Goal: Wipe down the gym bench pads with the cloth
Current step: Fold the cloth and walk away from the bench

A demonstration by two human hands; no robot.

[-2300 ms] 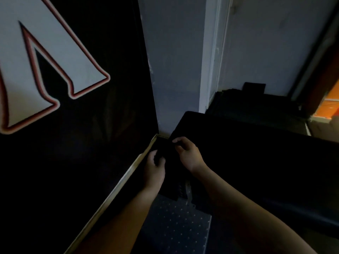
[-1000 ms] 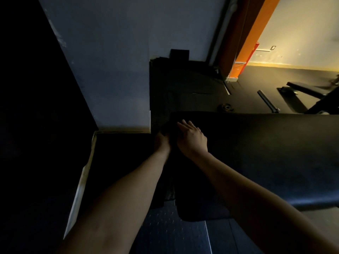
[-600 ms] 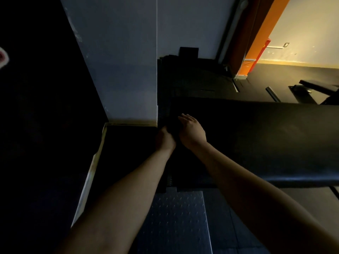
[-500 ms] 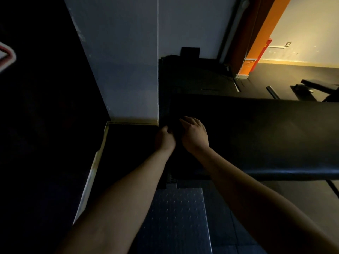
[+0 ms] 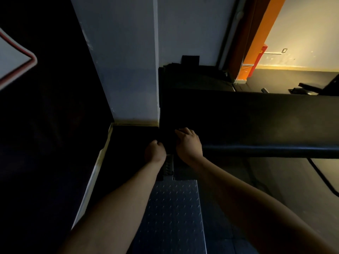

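Left hand [image 5: 155, 152] curls tight beside the surface's [image 5: 256, 121] end; right hand [image 5: 189, 144] rests bent-fingered on it; what either grips is indiscernible.

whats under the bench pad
Below the bench pad a notched metal bracket and a studded floor plate show. Its supports are hidden by the pad and the dark.

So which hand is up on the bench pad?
The right hand: its fingers lie on top of the black bench pad, near its end. The left hand is curled, just off that end.
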